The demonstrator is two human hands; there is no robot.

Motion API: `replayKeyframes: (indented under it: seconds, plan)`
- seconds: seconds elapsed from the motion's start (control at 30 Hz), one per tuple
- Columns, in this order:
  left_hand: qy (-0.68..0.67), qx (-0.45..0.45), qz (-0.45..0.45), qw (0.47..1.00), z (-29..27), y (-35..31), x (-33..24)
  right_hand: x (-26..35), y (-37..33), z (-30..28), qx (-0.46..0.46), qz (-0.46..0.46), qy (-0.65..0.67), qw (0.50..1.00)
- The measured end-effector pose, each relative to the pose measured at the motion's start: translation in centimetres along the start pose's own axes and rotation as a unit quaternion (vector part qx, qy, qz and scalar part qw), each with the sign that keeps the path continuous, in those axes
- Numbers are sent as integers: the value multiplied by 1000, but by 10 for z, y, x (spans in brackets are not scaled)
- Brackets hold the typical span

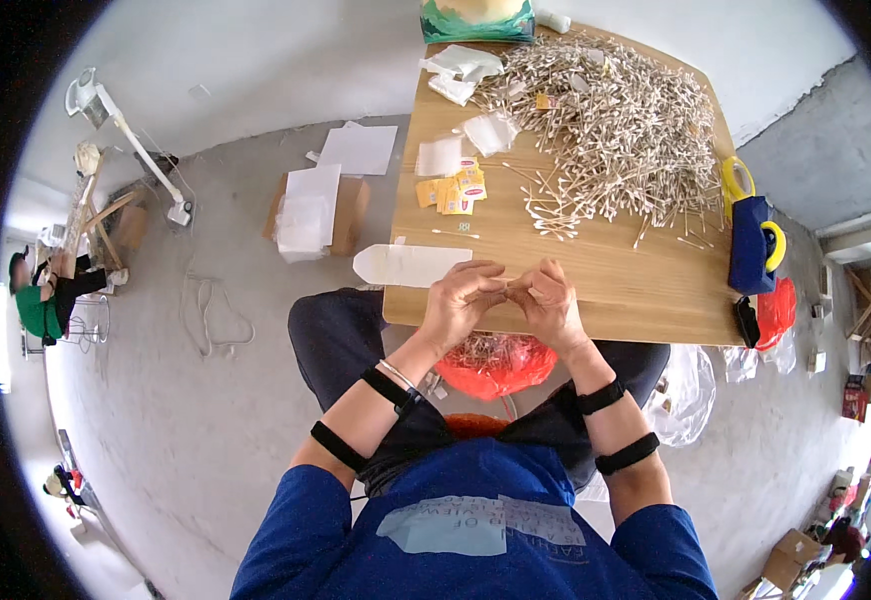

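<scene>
Left hand (464,298), right hand (550,298), pinching close — swab pile (621,130) beyond

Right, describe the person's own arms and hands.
The left hand and right hand are ungloved. The blue sleeves are short; two black straps circle each forearm, and the left one also wears a thin silvery bracelet.

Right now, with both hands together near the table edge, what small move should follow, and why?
Perhaps shift the left hand and right hand farther over the wooden table: they meet near its front edge, so anything dropped might fall toward the red plastic bag below. Whatever they pinch is unclear.
</scene>
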State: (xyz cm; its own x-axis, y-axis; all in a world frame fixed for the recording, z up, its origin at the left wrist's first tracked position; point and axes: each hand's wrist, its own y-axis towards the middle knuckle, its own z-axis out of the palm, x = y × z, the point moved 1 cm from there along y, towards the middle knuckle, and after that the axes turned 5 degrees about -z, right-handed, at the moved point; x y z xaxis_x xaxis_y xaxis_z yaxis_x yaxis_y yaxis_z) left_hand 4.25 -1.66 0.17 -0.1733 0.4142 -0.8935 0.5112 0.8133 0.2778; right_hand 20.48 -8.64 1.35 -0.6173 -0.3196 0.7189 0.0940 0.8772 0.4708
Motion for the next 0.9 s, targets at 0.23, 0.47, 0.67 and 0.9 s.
replayKeyframes:
  seconds: [0.23, 0.47, 0.67, 0.9]
  plan:
    - [89, -20, 109, 990, -4, -1, 2, -1, 2, -1, 7, -92, -74, 993]
    - [228, -11, 178, 957, -17, 3, -4, -1, 7, -7, 46, -189, -160, 968]
    - [298, -42, 238, 924, -14, 3, -9, -2, 7, -11, 52, -221, -199, 953]
    - [321, -41, 252, 912, -15, -6, -11, -4, 0, -9, 43, -250, -243, 936]
